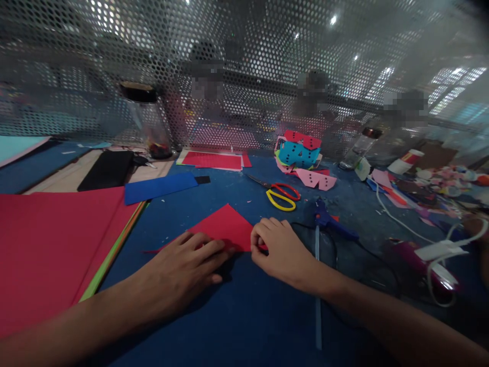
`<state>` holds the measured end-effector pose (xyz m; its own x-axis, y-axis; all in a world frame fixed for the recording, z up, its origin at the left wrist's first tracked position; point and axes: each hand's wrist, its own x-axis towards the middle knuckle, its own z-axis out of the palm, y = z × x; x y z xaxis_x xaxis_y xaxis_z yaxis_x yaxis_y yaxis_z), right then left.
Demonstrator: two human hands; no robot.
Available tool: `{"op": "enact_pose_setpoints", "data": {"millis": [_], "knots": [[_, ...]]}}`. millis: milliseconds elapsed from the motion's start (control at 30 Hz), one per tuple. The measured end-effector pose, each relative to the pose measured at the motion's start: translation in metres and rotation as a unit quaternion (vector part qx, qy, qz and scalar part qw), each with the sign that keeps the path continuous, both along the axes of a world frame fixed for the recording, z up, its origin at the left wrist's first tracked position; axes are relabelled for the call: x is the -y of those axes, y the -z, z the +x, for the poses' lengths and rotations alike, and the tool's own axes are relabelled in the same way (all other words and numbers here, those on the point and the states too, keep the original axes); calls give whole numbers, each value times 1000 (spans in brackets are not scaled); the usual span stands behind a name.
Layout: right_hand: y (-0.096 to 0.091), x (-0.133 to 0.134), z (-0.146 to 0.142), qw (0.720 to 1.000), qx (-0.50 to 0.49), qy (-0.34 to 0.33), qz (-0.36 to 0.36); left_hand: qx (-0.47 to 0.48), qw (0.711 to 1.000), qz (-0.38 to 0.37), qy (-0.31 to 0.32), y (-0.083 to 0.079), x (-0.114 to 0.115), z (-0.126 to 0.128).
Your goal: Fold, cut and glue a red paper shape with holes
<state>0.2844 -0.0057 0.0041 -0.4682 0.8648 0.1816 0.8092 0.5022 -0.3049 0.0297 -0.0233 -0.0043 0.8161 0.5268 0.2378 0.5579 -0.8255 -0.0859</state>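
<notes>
A folded red paper sheet [225,224] lies on the blue table top [244,311] in front of me. My left hand [189,262] rests flat on its near left part, fingers stretched out and pressing it down. My right hand [280,250] is curled at the paper's right near corner, thumb and fingers pinching the edge. Just beyond my right hand lie scissors with red and yellow handles [280,194] and a blue glue gun [330,219].
A stack of large red sheets [49,244] covers the left. A blue paper strip [160,186], a black phone [107,169], a jar [147,120], red sheets [214,160] and cut paper shapes [300,155] sit farther back. Cables and craft clutter [439,250] fill the right. A perforated metal screen [244,61] closes the back.
</notes>
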Motion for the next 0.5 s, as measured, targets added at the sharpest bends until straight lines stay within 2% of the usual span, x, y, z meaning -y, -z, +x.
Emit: {"op": "enact_pose_setpoints", "data": {"millis": [500], "knots": [[-7, 6, 29, 999, 24, 37, -3, -1, 1000, -12, -6, 7, -1, -5]]}}
